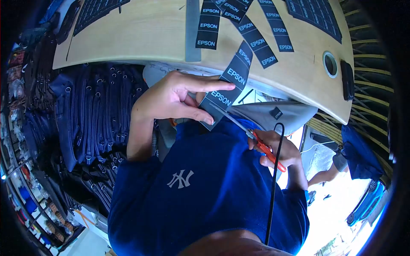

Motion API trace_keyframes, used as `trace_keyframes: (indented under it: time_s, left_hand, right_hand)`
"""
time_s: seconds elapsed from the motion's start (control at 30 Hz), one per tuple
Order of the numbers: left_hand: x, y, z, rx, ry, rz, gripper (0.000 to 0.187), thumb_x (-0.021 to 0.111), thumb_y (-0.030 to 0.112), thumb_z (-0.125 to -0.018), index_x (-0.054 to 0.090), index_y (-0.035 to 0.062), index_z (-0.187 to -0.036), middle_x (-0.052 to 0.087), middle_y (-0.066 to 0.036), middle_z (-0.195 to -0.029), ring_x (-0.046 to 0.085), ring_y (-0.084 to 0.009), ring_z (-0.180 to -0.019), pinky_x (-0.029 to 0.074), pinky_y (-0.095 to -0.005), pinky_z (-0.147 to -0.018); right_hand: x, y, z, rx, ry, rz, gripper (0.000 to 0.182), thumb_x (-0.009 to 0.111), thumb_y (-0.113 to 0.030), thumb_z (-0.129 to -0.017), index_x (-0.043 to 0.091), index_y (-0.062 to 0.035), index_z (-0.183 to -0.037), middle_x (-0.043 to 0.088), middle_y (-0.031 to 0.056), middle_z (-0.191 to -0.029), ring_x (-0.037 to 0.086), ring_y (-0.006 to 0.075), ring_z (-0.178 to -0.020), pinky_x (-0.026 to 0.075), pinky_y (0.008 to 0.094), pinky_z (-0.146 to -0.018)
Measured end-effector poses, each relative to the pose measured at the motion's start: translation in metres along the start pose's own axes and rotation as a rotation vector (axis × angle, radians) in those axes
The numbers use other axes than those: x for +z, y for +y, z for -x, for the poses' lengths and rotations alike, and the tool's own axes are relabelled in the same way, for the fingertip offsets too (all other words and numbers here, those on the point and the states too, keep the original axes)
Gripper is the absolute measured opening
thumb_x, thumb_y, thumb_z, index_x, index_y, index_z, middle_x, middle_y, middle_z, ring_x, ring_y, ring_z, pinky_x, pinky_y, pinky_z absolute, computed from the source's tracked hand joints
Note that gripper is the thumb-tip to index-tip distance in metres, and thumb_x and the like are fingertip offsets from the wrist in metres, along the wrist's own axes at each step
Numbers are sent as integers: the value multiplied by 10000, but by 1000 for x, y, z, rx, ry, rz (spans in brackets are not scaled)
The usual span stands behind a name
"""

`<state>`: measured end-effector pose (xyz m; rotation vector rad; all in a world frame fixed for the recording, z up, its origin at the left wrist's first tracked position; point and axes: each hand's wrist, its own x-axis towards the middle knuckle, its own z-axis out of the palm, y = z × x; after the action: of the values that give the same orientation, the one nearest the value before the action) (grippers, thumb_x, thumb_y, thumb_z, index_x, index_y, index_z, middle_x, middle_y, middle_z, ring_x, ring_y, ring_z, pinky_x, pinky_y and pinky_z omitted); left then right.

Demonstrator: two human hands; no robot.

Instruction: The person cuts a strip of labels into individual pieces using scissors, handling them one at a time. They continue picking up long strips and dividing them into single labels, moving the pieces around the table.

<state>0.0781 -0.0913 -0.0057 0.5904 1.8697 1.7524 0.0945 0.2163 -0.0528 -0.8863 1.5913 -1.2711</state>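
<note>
My left hand [171, 97] pinches a black strip of labels [235, 76] printed EPSON in white, near its lower end, with the thumb in front and a finger across it. From the right, my right hand [285, 147] grips red-handled scissors [265, 149] by the handles. Their blades point up and left and reach the strip between the lowest EPSON print and its end, close to my left thumb. Whether the blades are fully closed on the strip is hard to make out. A small cut label [277, 113] lies on grey material below the table edge.
On the wooden table [141, 38] lie several more label strips [256, 40], a grey strip [193, 34] and dark label sheets [316, 17]. Dark blue straps with metal rings [98, 111] hang at left. A black cord [275, 183] crosses near my right hand. Another person's leg [326, 173] shows at right.
</note>
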Motion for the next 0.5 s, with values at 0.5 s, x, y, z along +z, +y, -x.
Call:
trace_keyframes:
  time_s: [0.5]
  left_hand:
    - [6,-8,-7,-45,-47,107,616,713,-95,-685,530,67,-1251,556,-127,-1210,618,-133,-892,572,-244,-753]
  right_hand:
    - [-3,-10,-9,119,2,-158,739,515,-734,-732,518,0,-824,450,8,-585,412,103,-482,324,259,-478]
